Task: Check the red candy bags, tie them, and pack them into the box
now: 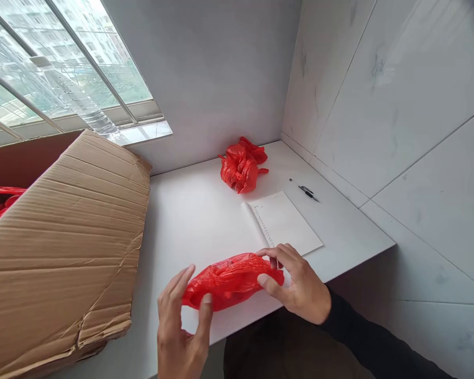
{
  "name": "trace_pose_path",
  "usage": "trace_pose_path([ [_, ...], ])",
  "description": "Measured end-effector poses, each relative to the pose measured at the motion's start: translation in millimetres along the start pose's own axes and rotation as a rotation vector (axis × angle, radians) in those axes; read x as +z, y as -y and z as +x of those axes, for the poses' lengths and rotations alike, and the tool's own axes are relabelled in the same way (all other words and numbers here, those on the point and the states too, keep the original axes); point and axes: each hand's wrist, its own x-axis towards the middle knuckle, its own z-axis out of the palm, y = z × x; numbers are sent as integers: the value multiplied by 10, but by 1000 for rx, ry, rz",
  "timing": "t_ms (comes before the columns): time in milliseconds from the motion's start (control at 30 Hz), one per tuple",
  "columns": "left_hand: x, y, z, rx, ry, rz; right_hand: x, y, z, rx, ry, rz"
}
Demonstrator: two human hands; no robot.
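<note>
A red plastic bag [229, 281], crumpled into a long bundle, lies near the front edge of the white table. At its left end is my left hand [184, 326], fingers and thumb spread apart, with the thumb in front of the bag. My right hand [296, 284] is at the opposite end, its thumb on the near side and its fingers bent over the top, with the bag's tip between them. What is inside the bag cannot be made out.
A large cardboard box [82, 237] with red bags inside stands at left. Another crumpled red bag [240, 166] sits by the back wall. An open notebook [286, 223] and a black pen [305, 190] lie at right. A clear bottle [81, 102] stands by the window.
</note>
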Motion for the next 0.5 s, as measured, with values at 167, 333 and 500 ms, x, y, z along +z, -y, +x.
trace_pose_path([
  [167,-6,112,18,-42,-75,20,-9,-2,53,68,-38,33],
  [333,-216,182,8,-360,-153,-190,-122,-115,21,203,-144,93],
  [500,-167,-115,44,-117,-58,-66,-75,169,-76,-29,-295,68],
])
